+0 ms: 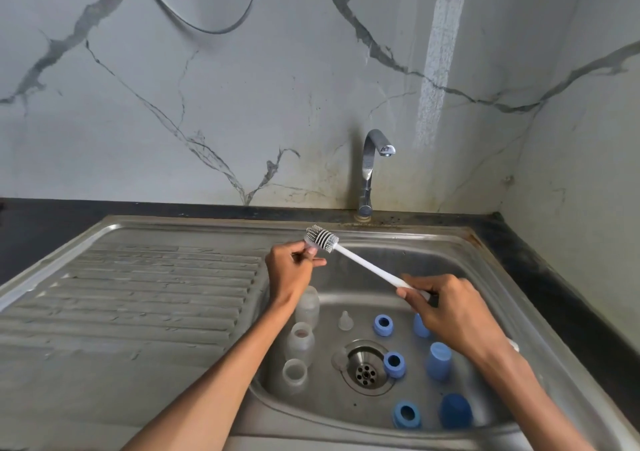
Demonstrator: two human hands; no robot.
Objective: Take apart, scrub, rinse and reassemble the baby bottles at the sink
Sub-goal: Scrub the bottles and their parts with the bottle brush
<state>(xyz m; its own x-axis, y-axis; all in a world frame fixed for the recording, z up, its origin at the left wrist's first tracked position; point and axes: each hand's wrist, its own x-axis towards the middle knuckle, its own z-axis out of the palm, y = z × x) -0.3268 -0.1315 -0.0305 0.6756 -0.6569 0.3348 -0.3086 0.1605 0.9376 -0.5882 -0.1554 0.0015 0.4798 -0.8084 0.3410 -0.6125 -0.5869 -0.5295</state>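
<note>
Baby bottles point(300, 344) are all in pieces down in the sink point(485, 277) basin, so here's the layout. Three clear bottle bodies sit in a row along the left wall of the basin: one at the back point(308, 307) partly hidden behind the left forearm, one in the middle, and one nearest the front edge point(295, 374) standing with its open mouth up. A clear teat point(345, 321) stands point-up just behind the drain point(366, 367).

Blue bits are spread over the right half: three screw rings, one behind the drain point(382, 325), one touching the drain's right rim point(394, 364), one near the front edge point(406, 415). Then the blue caps: one mostly hidden under the right hand point(420, 326), a light one point(439, 360) further right, and a darker one point(455, 410) by the front right corner.

The bottle brush point(360, 264) is held up over the basin, long axis running diagonally, bristle head point(321, 238) pointing to the back left edge, handle coming down toward the right. Right hand point(446, 308) has its fingers curled round the handle end. Left hand point(294, 267) pinches something small and pale point(309, 242) right against the bristles, can't tell what it is.

Tap point(372, 170) stands at the back edge, no water visible from it.
</note>
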